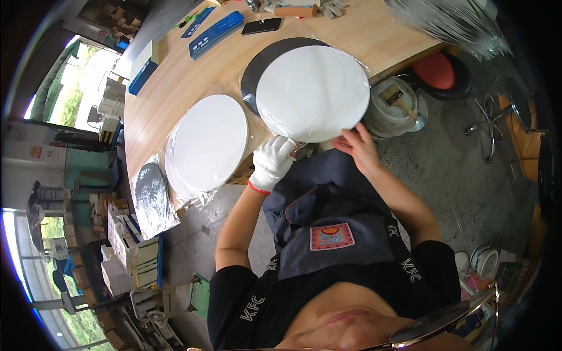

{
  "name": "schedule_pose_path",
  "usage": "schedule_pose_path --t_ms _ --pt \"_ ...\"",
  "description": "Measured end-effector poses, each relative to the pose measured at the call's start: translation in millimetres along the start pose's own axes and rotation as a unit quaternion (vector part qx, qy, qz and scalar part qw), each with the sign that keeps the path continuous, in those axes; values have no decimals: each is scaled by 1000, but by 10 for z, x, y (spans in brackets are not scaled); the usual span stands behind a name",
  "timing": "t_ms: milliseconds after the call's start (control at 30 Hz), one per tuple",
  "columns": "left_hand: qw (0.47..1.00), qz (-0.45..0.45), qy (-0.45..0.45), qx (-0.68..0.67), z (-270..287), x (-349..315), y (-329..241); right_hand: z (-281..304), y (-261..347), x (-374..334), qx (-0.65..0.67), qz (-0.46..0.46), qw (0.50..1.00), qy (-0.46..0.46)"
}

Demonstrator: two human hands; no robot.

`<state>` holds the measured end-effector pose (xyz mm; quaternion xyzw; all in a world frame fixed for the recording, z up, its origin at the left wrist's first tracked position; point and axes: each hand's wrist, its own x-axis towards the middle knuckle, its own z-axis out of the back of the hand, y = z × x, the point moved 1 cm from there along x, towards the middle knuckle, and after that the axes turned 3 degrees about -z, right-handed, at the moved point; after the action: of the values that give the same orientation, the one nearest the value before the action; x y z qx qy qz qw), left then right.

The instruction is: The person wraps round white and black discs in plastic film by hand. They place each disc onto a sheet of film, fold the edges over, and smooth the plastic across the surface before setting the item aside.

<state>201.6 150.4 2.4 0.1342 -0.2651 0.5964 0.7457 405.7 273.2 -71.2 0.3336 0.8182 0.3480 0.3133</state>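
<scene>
Overlapping a dark disc at the edge of the tabletop, the white disc looks light, stiff, slippery, best held by its rim. Fingers of left hand and right hand meet it; whether clamped, I cannot tell.

workshop | wooden workbench | concrete floor | stacked boxes (seemingly cartons, blurred)

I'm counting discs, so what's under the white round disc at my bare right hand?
A dark grey round disc shows past the white round disc at upper left, over the light wooden table. The dark disc's remainder is covered; anything else beneath is hidden.
</scene>
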Motion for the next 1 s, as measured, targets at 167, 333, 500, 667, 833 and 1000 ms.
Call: schedule_pose_path --t_ms 167,333,500,667,833,1000 --pt "1000 -3 -6 -12 6 24 20 -403 36 441 16 2 999 48" --pt "999 37 38 0 -39 -59 -10 -378 176 678 -229 -30 972 36" --pt "984 -22 118 -134 126 65 -116 28 100 576 -271 -59 961 9" --pt "992 10 107 -69 335 311 49 77 183 517 84 -104 991 6" --pt "993 -21 116 24 180 309 169 -156 162 673 57 -87 993 57" --pt "993 116 19 14 81 66 297 -314 197 654 23 -65 997 -30"
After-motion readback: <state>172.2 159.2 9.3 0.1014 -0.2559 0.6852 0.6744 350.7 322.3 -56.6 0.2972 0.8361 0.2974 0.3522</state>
